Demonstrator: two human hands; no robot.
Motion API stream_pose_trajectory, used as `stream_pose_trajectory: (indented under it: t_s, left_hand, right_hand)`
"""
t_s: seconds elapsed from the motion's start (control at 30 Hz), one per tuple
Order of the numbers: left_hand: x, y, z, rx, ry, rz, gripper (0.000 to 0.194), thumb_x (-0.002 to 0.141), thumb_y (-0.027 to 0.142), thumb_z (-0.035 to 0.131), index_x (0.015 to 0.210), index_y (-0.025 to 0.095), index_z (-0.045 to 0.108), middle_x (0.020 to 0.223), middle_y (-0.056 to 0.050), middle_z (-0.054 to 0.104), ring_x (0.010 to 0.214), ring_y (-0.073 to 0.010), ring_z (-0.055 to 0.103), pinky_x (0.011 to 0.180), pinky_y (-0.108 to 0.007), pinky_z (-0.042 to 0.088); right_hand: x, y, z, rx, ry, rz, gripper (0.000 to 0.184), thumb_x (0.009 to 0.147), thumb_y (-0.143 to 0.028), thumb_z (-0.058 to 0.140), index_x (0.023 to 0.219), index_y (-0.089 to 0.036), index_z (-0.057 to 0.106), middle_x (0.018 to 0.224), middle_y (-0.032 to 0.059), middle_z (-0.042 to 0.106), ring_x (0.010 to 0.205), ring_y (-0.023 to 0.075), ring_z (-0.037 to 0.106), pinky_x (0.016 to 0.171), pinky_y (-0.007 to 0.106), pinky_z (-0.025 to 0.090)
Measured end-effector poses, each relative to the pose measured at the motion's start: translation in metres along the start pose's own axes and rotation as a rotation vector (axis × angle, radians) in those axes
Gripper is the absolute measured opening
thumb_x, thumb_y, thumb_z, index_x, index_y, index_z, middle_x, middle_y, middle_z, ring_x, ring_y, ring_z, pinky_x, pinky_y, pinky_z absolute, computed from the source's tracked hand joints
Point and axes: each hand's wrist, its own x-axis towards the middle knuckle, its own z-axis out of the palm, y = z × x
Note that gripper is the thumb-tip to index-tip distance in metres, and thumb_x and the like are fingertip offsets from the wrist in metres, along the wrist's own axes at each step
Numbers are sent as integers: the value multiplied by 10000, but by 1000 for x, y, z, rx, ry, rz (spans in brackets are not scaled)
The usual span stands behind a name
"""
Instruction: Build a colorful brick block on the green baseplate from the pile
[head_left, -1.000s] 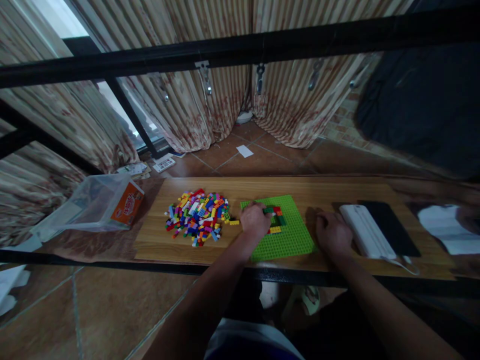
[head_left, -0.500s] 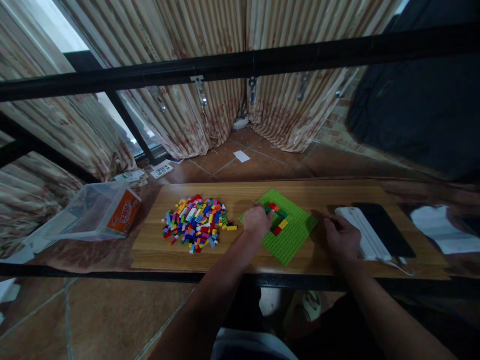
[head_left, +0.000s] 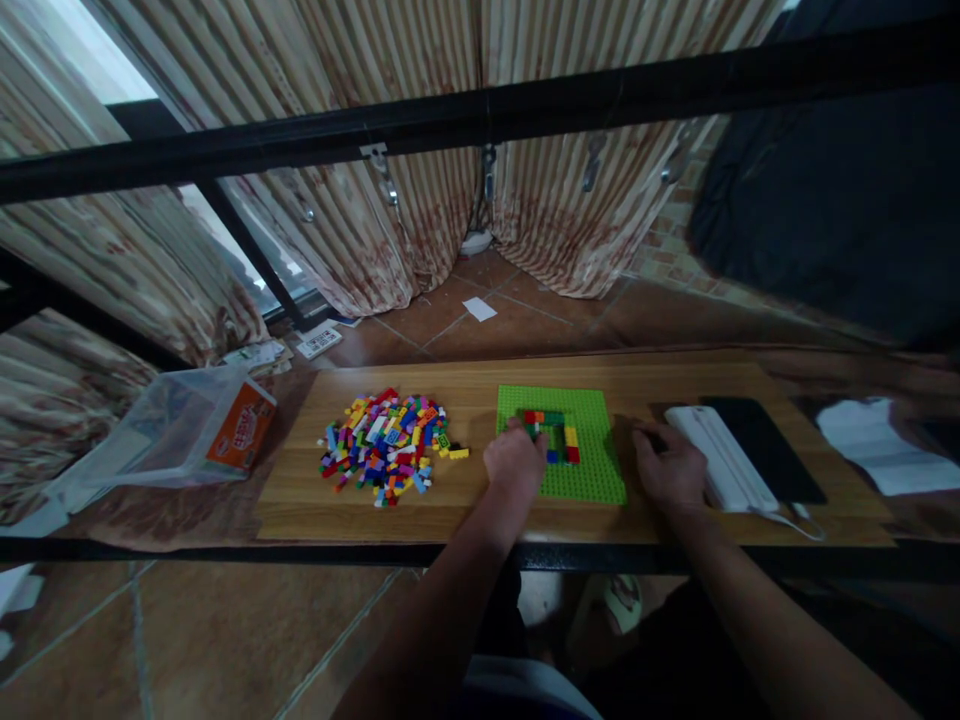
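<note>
Left hand (head_left: pixel 515 458) (fingers curled, grip unclear) touches the studded baseplate (head_left: pixel 592 480); right hand (head_left: pixel 670 465), fingers loosely bent, right of centre.

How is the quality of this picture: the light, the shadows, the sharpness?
Head view: dim overall, brightest at the window; soft shadow beside the right hand; dark cloth shows little detail; loose bricks look slightly soft, single studs hard to make out; wide-angle stretching towards the edges.
</note>
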Motion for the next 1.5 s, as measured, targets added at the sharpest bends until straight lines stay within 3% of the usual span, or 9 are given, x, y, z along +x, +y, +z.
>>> stream_pose_trajectory:
  t_s: [0.43,0.67,0.83,1.0,1.07,1.13,1.2,1.33,1.5]
  left_hand:
    - [-20,-33,-9,-40,-44,-14,461,910,504,464,1155,129,572,936,-165,715,939,-273,694,767,-331,518]
    - [-43,-57,-10,-196,-20,89,402,921,458,457,1158,156,577,930,-113,724,900,-227,690,805,-315,502]
    - [-67,-117,-26,-401,51,150,285,907,409,487,1093,232,612,804,-11,713,769,-146,667,761,-248,484]
    - [-75,-211,-56,-457,385,-150,235,887,359,486,986,213,641,740,2,677,683,-133,634,654,-230,452]
    - [-69,-246,-67,-432,483,-281,252,872,383,508,992,207,643,757,-6,679,708,-153,640,652,-242,454]
    - [-59,-275,-74,-354,539,-360,267,866,330,500,1053,202,642,846,-30,693,784,-177,649,708,-269,470]
    - [-44,-295,-77,-277,591,-382,297,858,251,473,1096,174,633,971,-74,689,878,-202,644,780,-300,482]
    - [-15,-315,-75,-177,661,-403,337,848,177,444,1133,128,618,1123,-149,636,1081,-258,581,935,-367,457]
    - [9,-326,-65,-126,652,-374,350,868,142,416,1160,102,605,1178,-176,590,1154,-275,519,1019,-388,405]
  right_hand:
    - [1,5,-3,-84,-43,-27,298,797,-411,529,879,-186,706,933,156,726,855,296,664,821,435,506]
    - [1,2,-6,-117,-59,28,300,793,-440,528,875,-212,706,896,158,714,850,325,669,808,458,493]
    - [0,1,-8,-101,-56,21,221,781,-443,542,824,-279,683,866,142,701,845,352,662,796,491,480]
    - [3,0,-10,-126,-47,101,216,742,-479,563,768,-291,666,707,107,657,678,336,624,718,543,486]
    - [0,-17,-9,-136,-10,65,236,758,-488,553,752,-277,659,701,116,652,682,335,624,703,539,492]
    - [-11,-48,-4,-98,46,-103,267,809,-481,525,809,-255,666,811,132,682,767,325,644,742,508,505]
    - [-29,-88,6,15,-10,-245,289,846,-459,511,878,-223,673,846,111,693,746,273,647,739,452,521]
    - [-73,-166,41,233,-322,-372,239,888,-363,495,947,-215,672,941,79,697,822,209,654,757,354,523]
    - [-99,-220,92,223,-557,-459,225,900,-263,459,991,-223,661,974,68,692,852,204,646,796,352,503]
